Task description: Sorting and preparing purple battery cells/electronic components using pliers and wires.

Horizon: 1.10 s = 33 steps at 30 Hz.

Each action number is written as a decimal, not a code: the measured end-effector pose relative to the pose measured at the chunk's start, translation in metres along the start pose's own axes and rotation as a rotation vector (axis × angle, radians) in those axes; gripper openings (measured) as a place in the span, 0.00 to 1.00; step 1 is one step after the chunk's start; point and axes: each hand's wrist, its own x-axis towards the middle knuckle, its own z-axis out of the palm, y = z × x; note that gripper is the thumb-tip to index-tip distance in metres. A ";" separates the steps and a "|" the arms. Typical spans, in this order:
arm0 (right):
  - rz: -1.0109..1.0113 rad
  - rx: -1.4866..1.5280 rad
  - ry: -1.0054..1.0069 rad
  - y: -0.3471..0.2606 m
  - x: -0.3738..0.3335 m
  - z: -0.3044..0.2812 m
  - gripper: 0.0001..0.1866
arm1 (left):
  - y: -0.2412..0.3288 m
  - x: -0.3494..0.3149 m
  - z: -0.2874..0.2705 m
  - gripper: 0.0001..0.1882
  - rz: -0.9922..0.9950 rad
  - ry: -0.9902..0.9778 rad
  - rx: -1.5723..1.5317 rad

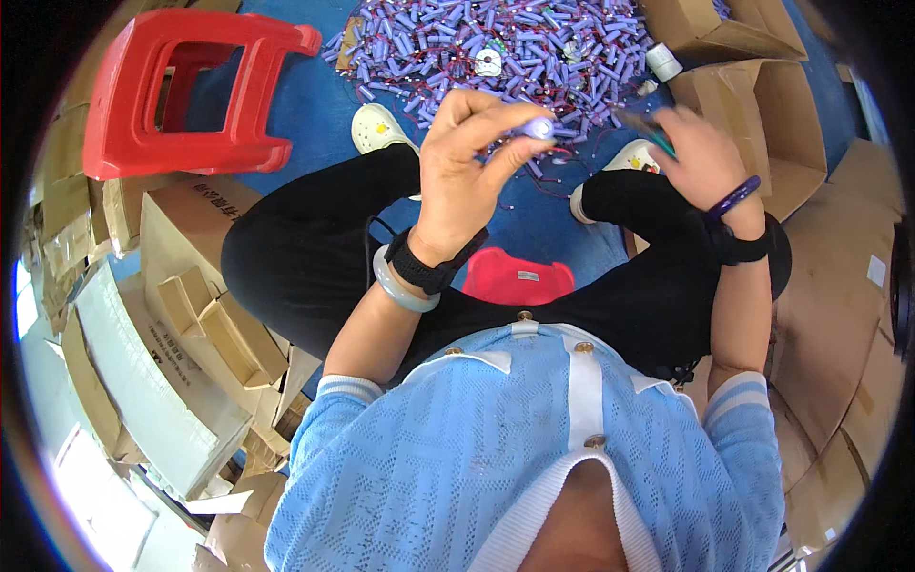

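Note:
My left hand [467, 157] is raised in front of me, pinching a purple cylindrical battery cell [539, 128] between thumb and fingers, its pale round end showing. To the right, my right hand [703, 157] is closed around a green-handled tool [661, 143] with a dark tip pointing toward the battery cell. Motion blurs this tool, so its exact kind does not show. The two hands are apart. Beyond them, a large heap of purple battery cells [429, 57] with red and dark wires is spread over the blue floor [329, 129].
A red plastic stool [119, 95] lies at the far left. Open cardboard boxes [753, 110] stand at the far right, beside a white cylindrical container [663, 62]. Flattened cardboard [162, 353] is stacked on the left. A white clog [375, 129] on my foot borders the heap.

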 end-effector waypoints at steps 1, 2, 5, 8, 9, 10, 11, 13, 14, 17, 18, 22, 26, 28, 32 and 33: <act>0.144 -0.427 -0.123 -0.002 -0.003 0.001 0.15 | 0.001 -0.003 -0.001 0.08 -0.189 0.047 -0.043; 0.250 -0.322 -0.362 -0.002 0.000 -0.003 0.13 | -0.013 -0.009 0.003 0.09 -0.250 0.105 -0.233; -0.004 0.269 -0.437 0.000 0.002 0.002 0.14 | -0.003 -0.005 0.008 0.09 -0.463 0.170 -0.523; 0.042 0.807 -0.181 -0.033 0.007 0.022 0.14 | -0.001 -0.005 0.010 0.08 -0.515 0.091 -0.598; 0.017 0.843 -0.078 -0.043 0.010 0.025 0.14 | 0.001 -0.005 0.011 0.09 -0.603 0.061 -0.661; 0.026 0.843 -0.076 -0.049 0.012 0.026 0.14 | 0.001 -0.007 0.013 0.08 -0.630 0.033 -0.684; 0.006 0.872 -0.022 -0.054 0.015 0.025 0.14 | 0.000 -0.010 0.015 0.08 -0.635 0.025 -0.689; -0.005 0.894 0.038 -0.055 0.018 0.025 0.15 | -0.003 -0.014 0.018 0.08 -0.724 -0.113 -0.801; -0.018 0.881 0.058 -0.053 0.019 0.027 0.15 | -0.002 -0.015 0.019 0.11 -0.728 -0.159 -0.807; -0.008 0.927 0.098 -0.053 0.018 0.029 0.13 | 0.001 -0.014 0.024 0.13 -0.706 -0.238 -0.872; -0.007 0.933 0.074 -0.051 0.018 0.028 0.12 | -0.002 -0.013 0.021 0.13 -0.687 -0.279 -0.857; 0.098 1.053 0.013 -0.046 0.016 0.009 0.09 | 0.000 -0.004 0.014 0.13 -0.558 -0.503 -0.718; 0.012 1.074 -0.031 -0.024 0.014 -0.009 0.15 | 0.001 -0.006 0.011 0.12 -0.561 -0.423 -0.862; 0.024 0.769 -0.066 -0.017 0.007 -0.015 0.21 | -0.004 -0.008 0.009 0.12 -0.585 -0.304 -1.038; -0.198 0.211 0.039 -0.017 0.004 0.009 0.18 | -0.004 -0.003 0.004 0.15 -0.569 -0.235 -1.150; -0.174 0.317 0.070 -0.025 0.005 0.014 0.17 | -0.005 -0.004 0.003 0.15 -0.567 -0.232 -1.146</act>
